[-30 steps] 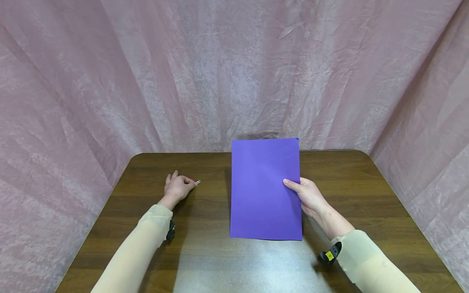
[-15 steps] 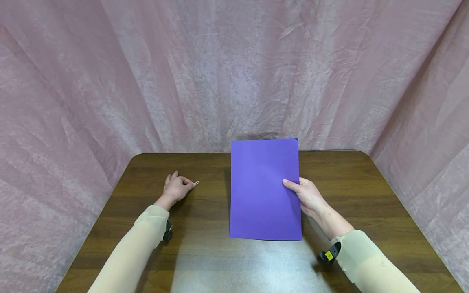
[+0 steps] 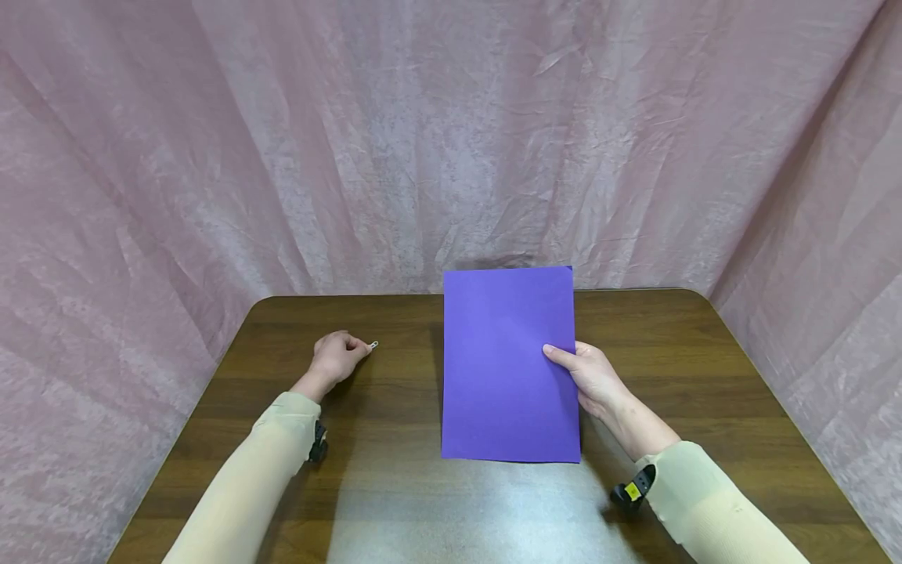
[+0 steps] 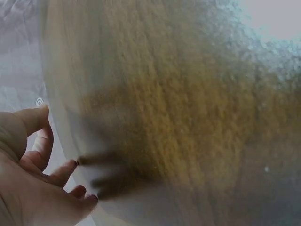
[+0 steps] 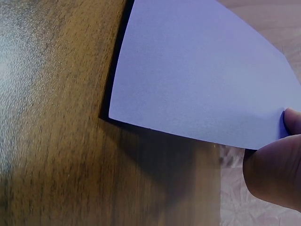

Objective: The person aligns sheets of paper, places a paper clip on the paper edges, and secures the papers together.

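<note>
Left hand [image 3: 334, 358] pinches, well left of the sheet [image 3: 503, 368]; right hand [image 3: 597, 381] grips its right edge, thumb [image 3: 561, 357] on top

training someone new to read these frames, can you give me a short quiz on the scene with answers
1. Choose: what colour is the sheet? A green, B purple, C orange.
2. True or false: in the head view, the right grip holds the sheet by the left edge of the sheet.
3. Fill in: the small looped item is pinched in the ____.

Key
1. B
2. False; it holds the right edge.
3. left grip
</note>
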Demonstrator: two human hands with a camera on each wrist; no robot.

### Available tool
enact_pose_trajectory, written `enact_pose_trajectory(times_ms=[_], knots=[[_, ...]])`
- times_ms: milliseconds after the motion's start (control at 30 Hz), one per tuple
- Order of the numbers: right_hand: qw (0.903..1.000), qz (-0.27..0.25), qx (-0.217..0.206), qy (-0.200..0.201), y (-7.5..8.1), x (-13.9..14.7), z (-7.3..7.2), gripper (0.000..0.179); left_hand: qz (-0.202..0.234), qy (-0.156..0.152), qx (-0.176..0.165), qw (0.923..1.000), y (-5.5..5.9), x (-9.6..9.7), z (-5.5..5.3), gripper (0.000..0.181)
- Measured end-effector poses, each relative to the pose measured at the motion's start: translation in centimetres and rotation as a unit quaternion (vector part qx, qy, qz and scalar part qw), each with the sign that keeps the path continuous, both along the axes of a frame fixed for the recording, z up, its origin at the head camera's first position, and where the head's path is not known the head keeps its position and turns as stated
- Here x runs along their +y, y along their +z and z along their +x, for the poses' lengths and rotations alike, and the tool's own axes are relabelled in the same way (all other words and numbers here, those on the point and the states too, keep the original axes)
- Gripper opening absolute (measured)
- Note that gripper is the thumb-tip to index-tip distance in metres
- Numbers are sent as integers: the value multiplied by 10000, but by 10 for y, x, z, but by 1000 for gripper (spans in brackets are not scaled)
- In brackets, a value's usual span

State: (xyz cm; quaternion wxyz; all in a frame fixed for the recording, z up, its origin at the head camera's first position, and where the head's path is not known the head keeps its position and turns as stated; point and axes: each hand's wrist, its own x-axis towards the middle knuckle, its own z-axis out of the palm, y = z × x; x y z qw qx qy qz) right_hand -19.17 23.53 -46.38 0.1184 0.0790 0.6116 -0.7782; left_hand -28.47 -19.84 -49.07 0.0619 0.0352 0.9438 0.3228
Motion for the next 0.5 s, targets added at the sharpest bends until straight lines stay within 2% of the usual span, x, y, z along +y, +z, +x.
enact_pose_trajectory(times_ms=[133, 500], knots=[[10000, 10, -6, 0, 1, 0, 0, 8, 101, 137, 13, 9999, 2, 0, 0, 27], [10000, 43, -20, -11, 3, 1, 1, 8, 388, 224, 272, 9986, 10, -5, -4, 27]])
